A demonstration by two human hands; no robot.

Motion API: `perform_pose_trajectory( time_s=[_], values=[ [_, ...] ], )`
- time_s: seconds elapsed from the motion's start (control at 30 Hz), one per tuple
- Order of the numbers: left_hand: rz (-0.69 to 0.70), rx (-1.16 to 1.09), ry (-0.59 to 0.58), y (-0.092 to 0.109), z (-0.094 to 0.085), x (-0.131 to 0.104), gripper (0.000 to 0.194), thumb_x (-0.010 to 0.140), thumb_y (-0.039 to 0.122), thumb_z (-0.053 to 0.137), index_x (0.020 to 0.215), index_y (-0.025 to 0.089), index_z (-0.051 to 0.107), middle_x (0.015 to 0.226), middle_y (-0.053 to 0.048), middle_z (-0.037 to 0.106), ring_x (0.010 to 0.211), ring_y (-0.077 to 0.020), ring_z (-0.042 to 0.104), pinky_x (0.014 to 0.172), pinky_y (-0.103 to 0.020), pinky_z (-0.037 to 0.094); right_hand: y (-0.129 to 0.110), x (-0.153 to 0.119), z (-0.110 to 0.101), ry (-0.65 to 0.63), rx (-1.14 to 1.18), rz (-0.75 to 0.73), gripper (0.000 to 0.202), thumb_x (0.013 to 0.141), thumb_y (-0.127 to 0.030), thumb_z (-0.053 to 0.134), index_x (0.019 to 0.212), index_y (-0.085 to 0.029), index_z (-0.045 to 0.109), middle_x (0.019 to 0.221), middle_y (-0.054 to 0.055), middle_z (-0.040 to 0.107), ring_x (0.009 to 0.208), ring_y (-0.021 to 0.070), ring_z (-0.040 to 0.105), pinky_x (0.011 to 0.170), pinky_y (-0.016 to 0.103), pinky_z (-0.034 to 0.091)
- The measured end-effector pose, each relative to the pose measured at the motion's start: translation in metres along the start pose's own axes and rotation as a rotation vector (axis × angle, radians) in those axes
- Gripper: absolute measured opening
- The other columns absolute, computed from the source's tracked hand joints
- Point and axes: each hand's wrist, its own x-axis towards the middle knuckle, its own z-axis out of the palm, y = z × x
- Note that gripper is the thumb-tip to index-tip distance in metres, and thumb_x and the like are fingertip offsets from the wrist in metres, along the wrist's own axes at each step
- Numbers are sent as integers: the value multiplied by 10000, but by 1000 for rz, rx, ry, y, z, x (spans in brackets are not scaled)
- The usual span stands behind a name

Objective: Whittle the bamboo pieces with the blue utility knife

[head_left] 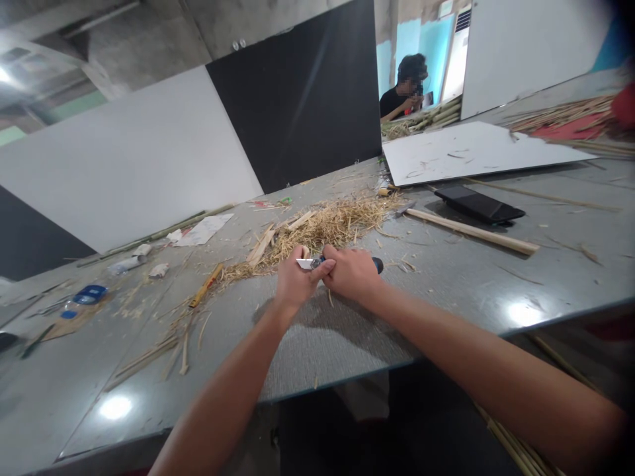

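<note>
Near the middle of the head view, my right hand point(351, 272) is wrapped round the dark handle of a utility knife point(306, 263). Its short metal blade points left, and the handle's end shows past my fist. My left hand point(296, 281) is closed beside the blade, its thumb touching my right hand at the knife's front. Something pale and small shows at the fingertips of my left hand, too little to name. Both hands are above the grey table point(342, 344), just in front of a heap of straw-like shavings point(337, 221).
A yellow tool point(206, 285) and thin strips lie left of my hands. To the right are a wooden stick point(471, 231), a black phone point(479, 203) and a white board point(471, 152). Upright panels point(307, 99) stand behind; a person point(394, 99) sits beyond them.
</note>
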Motion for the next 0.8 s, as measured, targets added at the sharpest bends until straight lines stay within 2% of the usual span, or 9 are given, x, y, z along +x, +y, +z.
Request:
perform_pose_trajectory(
  time_s=[0.17,0.4,0.6,0.8],
  values=[
    [-47,99,14,1,3,5,496,718,647,597,665,221,348,521,66,373,487,-105,336,495,-255,214,3,3,-1,2,-47,50,269,870,-328,389,989,-187,584,872,108,700,757,271,659,603,310,371],
    [-111,211,-11,7,6,12,595,697,786,484,752,194,507,621,-11,551,565,-165,502,518,-259,262,10,11,3,19,-126,119,264,889,-329,380,984,-184,579,871,111,703,776,275,667,625,316,390],
    [-145,263,-14,7,13,22,676,711,833,374,812,181,523,678,-63,592,638,-220,576,531,-274,263,14,21,7,33,-171,171,289,904,-312,348,982,-171,588,841,122,698,770,278,671,616,318,391],
    [-154,239,-57,3,13,26,639,728,820,367,804,196,481,691,-65,571,655,-225,568,532,-275,239,15,25,9,21,-210,203,310,914,-332,348,1017,-170,591,878,128,692,805,281,664,650,324,400]
  ],
)
